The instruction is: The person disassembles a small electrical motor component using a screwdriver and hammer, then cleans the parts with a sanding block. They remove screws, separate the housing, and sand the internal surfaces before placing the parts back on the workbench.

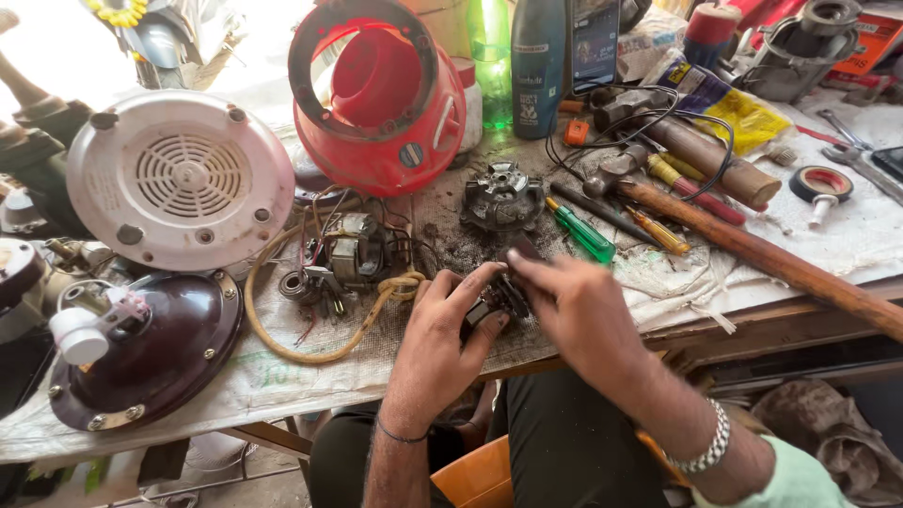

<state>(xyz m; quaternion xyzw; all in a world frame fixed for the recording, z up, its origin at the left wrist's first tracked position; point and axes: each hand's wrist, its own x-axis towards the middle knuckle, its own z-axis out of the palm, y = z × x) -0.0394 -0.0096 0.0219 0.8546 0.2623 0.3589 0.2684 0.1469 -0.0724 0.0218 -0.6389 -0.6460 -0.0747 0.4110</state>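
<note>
Both hands share the grip on one small dark motor part (500, 299), held just above the near edge of the table (310, 372). Left hand (450, 325) cups the part from below, thumb and fingers closed around its side. Right hand (576, 306) covers it from the right, fingertips pinched on its top. The part's exact shape is hidden by the fingers.

Surroundings, largest to smallest:
- Red appliance housing (381, 99), lying on its side at the far centre of the table, opening toward the camera.
- White vented base cover (179, 179), tilted up at the left.
- Dark maroon base (150, 353), at the near left, with a white knob.
- Long wooden handle (771, 256) of a hammer, running diagonally at the right.
- Wound motor stator (356, 249) with loose wires, just left of the hands, ringed by a yellow cord (310, 353).
- Dark round metal plate (503, 196), just beyond the hands.
- Green-handled screwdriver (583, 232), near the right hand.

Recommended handling: keep the left hand as the fixed support and let only the right fingertips work. Hold the part low over the table cover, so that a dropped piece likely lands there. Keep clear of the stator wires.
</note>
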